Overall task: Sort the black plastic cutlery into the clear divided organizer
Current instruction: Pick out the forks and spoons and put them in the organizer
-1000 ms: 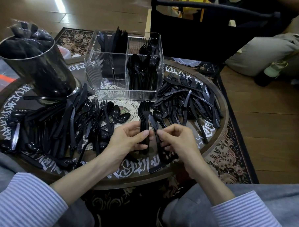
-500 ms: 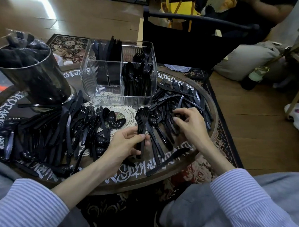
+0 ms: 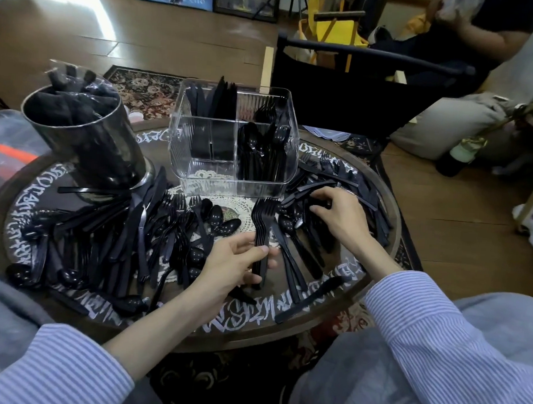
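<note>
**A:** Black plastic, all of it, thin and glossy. The cutlery (image 3: pixel 154 227) should weigh next to nothing, and I'd guess it is stiff enough to hold its shape yet likely to snap if bent hard.

**B:** Slippery too?

**A:** Probably. Smooth handles lying crossed over one another tend to slide, so I'd take each piece by the handle, near its middle, not by the tines or bowl.

**B:** Is that how it's held now?

**A:** Yes. The left hand (image 3: pixel 235 264) has its fingers and thumb curled round the handles of a nested stack of forks (image 3: pixel 262 232), tines pointing away towards the clear organizer (image 3: pixel 234 139). The right hand (image 3: pixel 338 217) lies over the pile on the right of the table (image 3: pixel 389 225), fingers bent down into it; whether it already pinches a piece I can't tell.

**B:** How does the rest look?

**A:** Forks, knives and spoons (image 3: pixel 224 223) lie scattered flat in two heaps, left and right, with a few spoons between them just in front of the organizer. Inside it, knives stand upright in the far left compartment, forks in the far right, spoons in the near right one. The near left one looks unfilled.

**B:** So well under way?

**A:** I'd judge so, though most pieces lie loose.
</note>
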